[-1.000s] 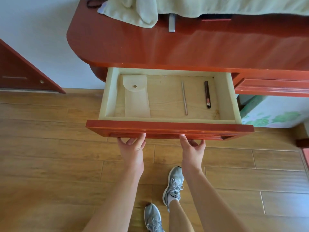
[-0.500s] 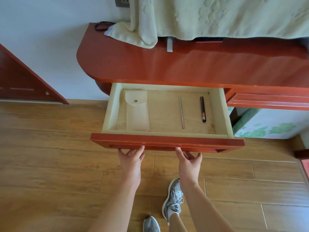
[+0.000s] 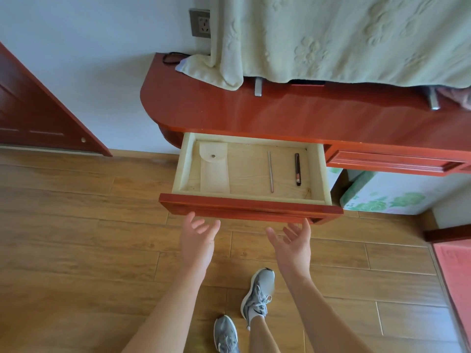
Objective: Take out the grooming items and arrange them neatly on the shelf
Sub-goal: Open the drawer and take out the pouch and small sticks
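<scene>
Head view — L hand [image 3: 197, 242] & R hand [image 3: 293, 244] palms-up, fingers loose, empty — just under open drawer front [image 3: 249, 208].

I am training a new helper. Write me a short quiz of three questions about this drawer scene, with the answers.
1. True or false: the left hand and the right hand are open and hold nothing.
2. How many items lie in the drawer?
3. The thin metal stick lies between the pale pouch and: A a comb; B a dark pencil; C scissors.
Key: 1 true; 2 three; 3 B.
</scene>
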Action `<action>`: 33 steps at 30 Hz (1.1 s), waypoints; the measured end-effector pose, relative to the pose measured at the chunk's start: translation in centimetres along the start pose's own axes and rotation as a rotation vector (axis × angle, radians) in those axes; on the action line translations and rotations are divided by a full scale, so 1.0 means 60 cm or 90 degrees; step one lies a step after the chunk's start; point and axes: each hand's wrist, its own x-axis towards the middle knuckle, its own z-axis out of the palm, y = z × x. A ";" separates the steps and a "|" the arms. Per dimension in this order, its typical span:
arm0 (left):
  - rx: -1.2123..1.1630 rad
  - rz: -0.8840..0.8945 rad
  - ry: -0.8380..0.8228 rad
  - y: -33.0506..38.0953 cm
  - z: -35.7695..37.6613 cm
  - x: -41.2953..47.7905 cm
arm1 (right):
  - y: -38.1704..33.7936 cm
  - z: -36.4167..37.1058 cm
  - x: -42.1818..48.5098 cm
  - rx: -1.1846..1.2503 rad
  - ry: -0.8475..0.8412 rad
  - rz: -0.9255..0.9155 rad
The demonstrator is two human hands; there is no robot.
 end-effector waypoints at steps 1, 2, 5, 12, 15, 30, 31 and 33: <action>0.022 0.026 -0.002 0.015 -0.006 -0.010 | -0.013 -0.004 -0.007 -0.016 -0.004 -0.013; 0.043 0.049 -0.004 0.030 -0.010 -0.017 | -0.027 -0.008 -0.012 -0.028 -0.008 -0.025; 0.146 0.116 -0.009 0.070 -0.019 -0.034 | -0.069 -0.019 -0.026 -0.060 -0.020 -0.060; 0.343 0.236 -0.007 0.156 -0.027 -0.055 | -0.167 -0.038 -0.031 -0.177 -0.046 -0.151; 0.413 0.271 -0.014 0.189 -0.026 -0.051 | -0.204 -0.042 -0.020 -0.229 -0.051 -0.186; 0.677 0.434 -0.075 0.320 0.041 0.067 | -0.351 -0.016 0.142 -0.544 -0.140 -0.384; 0.686 0.432 -0.075 0.321 0.048 0.079 | -0.355 -0.014 0.159 -0.562 -0.147 -0.388; 0.701 0.425 -0.078 0.321 0.062 0.104 | -0.362 -0.008 0.192 -0.599 -0.164 -0.392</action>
